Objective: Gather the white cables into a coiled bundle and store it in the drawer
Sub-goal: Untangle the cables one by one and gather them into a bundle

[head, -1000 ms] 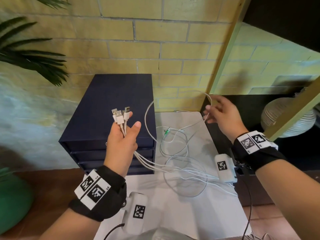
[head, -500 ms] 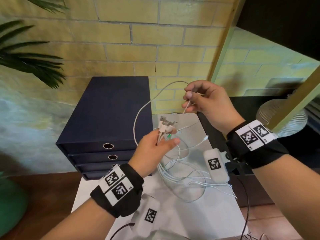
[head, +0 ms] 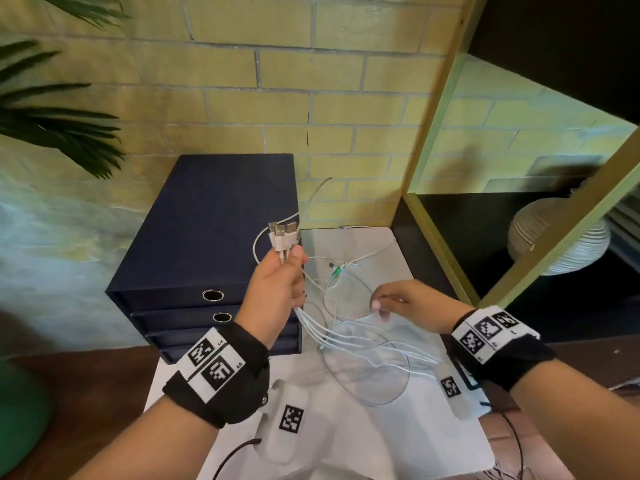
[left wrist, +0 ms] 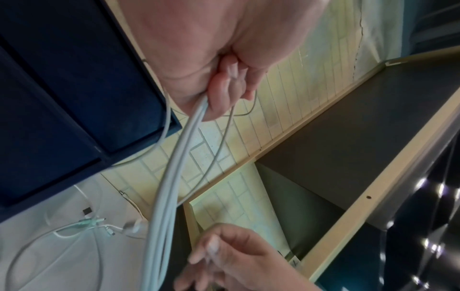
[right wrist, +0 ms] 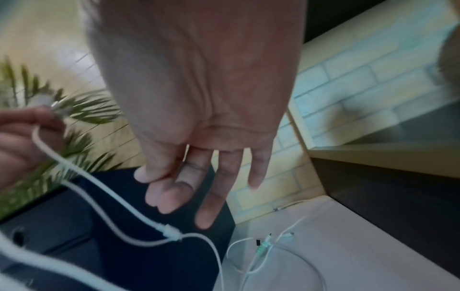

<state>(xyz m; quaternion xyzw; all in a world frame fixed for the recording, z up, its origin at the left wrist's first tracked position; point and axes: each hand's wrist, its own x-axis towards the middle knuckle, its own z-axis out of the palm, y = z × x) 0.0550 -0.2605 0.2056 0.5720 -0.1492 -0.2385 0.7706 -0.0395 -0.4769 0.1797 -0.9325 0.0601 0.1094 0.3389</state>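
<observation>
White cables are gripped by the left hand beside a navy drawer box; the right hand's fingers hang spread.

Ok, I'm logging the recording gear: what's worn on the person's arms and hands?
Both forearms are bare. Each wrist has a black fabric band with white square-patterned marker tags. A white camera pod with a similar tag hangs under each wrist, trailing a thin black cable. No gloves or rings are visible.
</observation>
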